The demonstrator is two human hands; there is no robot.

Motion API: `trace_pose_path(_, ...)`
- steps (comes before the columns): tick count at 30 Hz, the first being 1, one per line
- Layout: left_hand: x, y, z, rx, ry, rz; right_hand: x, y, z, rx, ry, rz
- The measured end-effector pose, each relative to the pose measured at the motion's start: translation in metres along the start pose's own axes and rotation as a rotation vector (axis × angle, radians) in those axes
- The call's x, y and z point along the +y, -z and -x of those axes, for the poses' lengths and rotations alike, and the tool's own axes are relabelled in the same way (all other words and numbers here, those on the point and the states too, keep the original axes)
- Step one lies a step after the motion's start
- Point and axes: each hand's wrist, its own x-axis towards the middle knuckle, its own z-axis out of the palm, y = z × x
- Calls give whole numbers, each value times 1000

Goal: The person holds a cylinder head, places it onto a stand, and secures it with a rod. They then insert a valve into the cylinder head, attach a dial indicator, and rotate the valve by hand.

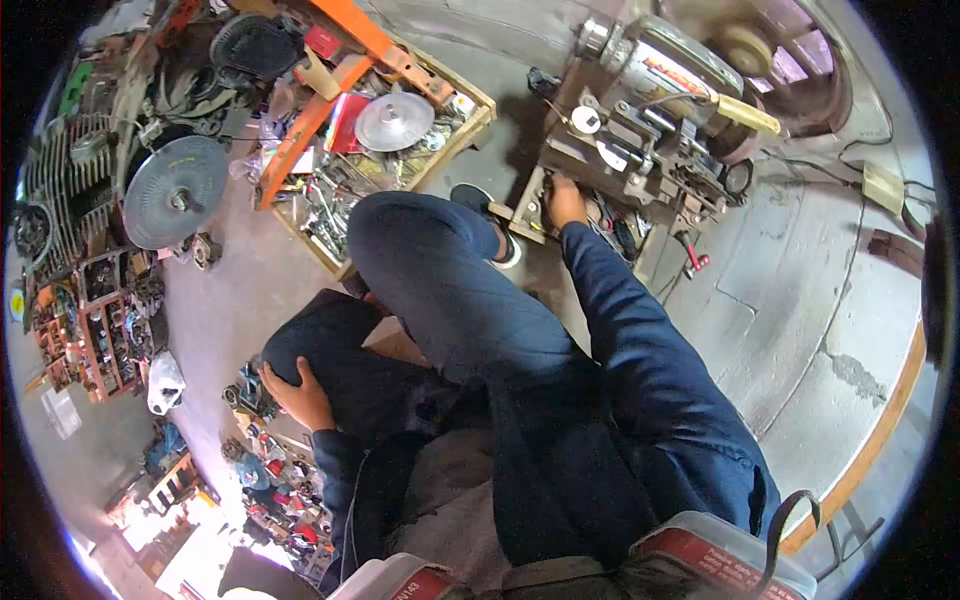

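Right arm (640, 345) extended forward | left hand (310, 404) on knee (290, 345), fingers (274, 386) spread

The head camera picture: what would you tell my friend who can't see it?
A person in dark blue clothes reaches their right hand to a cluttered wooden-edged tray beside a big grey metal machine. Their left hand rests on a bent knee. Farther left, a round silver metal disc lies among jumbled metal tools.
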Motion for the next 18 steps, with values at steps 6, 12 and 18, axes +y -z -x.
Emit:
trace_pose_path(6,-11,-9,-1,33,-32,4,-48,3,-10,-22,-329,15)
trace_pose_path(12,33,17,-3,-9,90,122,-27,-27,-35,-49,-158,187)
trace_pose_path(18,25,12,2,11,149,86,-26,-26,-34,-11,-319,131)
